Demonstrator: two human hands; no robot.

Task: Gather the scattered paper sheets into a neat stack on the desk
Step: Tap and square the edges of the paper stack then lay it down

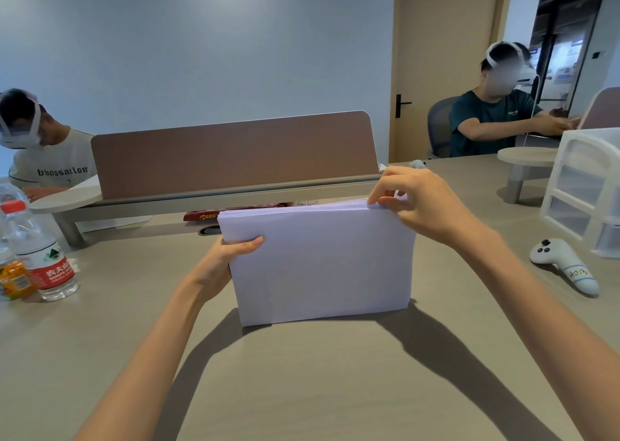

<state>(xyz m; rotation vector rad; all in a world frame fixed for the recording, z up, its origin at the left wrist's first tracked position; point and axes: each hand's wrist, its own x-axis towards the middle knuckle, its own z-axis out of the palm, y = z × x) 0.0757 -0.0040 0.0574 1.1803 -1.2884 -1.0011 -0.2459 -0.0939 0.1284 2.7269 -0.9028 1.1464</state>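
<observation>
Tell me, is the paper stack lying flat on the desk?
No, the paper stack stands upright on its bottom edge on the desk, held by the left hand and the right hand.

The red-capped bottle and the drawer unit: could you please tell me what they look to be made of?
Bottle: probably thin clear plastic; see-through wall, glossy printed label. Drawer unit: apparently translucent white plastic; frosted fronts, smooth moulded frame.
</observation>
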